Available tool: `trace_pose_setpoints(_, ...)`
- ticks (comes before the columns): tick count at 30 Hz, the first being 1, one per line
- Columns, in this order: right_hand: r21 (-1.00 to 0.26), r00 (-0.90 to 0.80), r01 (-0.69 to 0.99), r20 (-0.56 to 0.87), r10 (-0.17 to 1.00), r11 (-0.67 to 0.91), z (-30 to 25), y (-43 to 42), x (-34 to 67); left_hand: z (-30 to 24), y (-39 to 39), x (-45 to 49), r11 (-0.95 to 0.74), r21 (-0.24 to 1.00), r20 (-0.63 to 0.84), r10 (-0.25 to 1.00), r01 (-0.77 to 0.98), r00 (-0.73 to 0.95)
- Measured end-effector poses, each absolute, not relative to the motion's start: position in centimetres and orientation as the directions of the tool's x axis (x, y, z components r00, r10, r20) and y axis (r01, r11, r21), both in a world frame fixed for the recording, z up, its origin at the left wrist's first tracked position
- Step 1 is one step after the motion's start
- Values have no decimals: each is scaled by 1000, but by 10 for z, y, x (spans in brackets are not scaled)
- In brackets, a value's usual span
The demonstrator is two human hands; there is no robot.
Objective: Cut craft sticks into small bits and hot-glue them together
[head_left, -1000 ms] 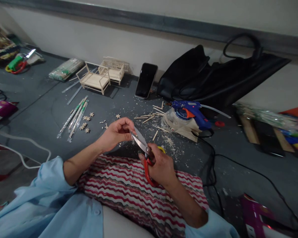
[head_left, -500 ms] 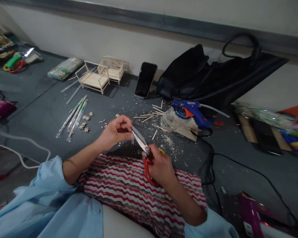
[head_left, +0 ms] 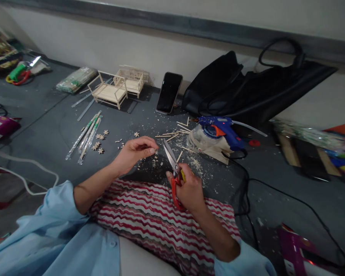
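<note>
2 hands, head view: right hand [head_left: 189,189] closed round red-handled scissors [head_left: 170,156], blades together, long axis slanting up-left toward left hand [head_left: 133,151]. That hand's fingertips [head_left: 153,150] are pinched, contents too small to tell, just left of the blade tips, not touching. Wood sticks [head_left: 172,136] lie beyond.

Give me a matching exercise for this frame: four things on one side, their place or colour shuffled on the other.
1 scissors
2 glue gun
3 phone
4 wooden bench model

A leaning on the wall
B red handles, in the right hand
C blue body, orange trigger
D left of the phone

Pairs: 1-B, 2-C, 3-A, 4-D
</note>
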State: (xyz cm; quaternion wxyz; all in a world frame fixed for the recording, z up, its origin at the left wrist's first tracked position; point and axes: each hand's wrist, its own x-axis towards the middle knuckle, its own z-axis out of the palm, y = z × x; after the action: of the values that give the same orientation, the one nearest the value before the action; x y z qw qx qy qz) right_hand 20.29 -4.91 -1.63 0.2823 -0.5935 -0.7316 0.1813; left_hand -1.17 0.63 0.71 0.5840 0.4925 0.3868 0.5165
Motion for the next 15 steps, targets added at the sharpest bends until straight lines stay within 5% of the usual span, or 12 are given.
trace_pose_setpoints(15,-571,-180,783,172,968,247,-14,-51,201,14,6,-11,181,892,-90,969,-415,229)
